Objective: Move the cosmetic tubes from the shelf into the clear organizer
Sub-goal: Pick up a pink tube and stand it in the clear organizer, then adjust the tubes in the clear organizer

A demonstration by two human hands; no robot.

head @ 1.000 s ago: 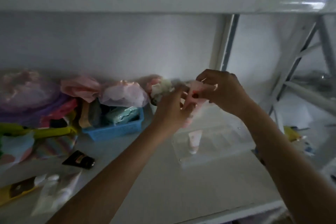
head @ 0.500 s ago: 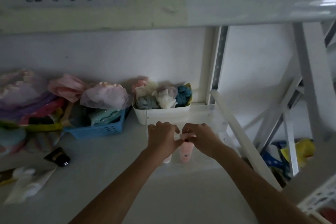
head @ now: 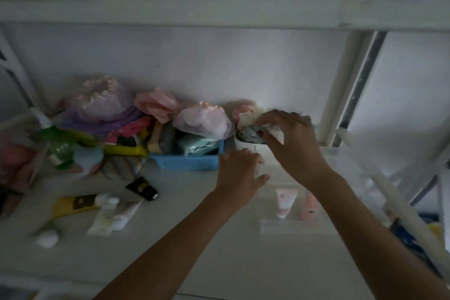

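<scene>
1. We see L hand (head: pixel 239 173) above the shelf (head: pixel 194 238) near centre, fingers spread loosely, grip wide and holding nothing.
2. R hand (head: pixel 289 143) is at 1 o'clock from L, fingers splayed over the white basket (head: pixel 241 145) of soft puffs; grip wide. Whether it touches the puffs we can't tell, too blurred.
3. Clear organizer (head: pixel 292 225) sits at 4 o'clock from L hand, under R forearm. Two tubes are in it, caps toward us: pale pink tube (head: pixel 284 201) and, just beside it at 3 o'clock, coral tube (head: pixel 308 207).
4. More tubes lie loose on the shelf at 8 o'clock from L hand: black tube (head: pixel 142 189), yellow tube (head: pixel 73 204), white tube (head: pixel 114 215).
5. Blue basket (head: pixel 187 161) is at 10 o'clock from L hand, touching the white basket's side.
</scene>
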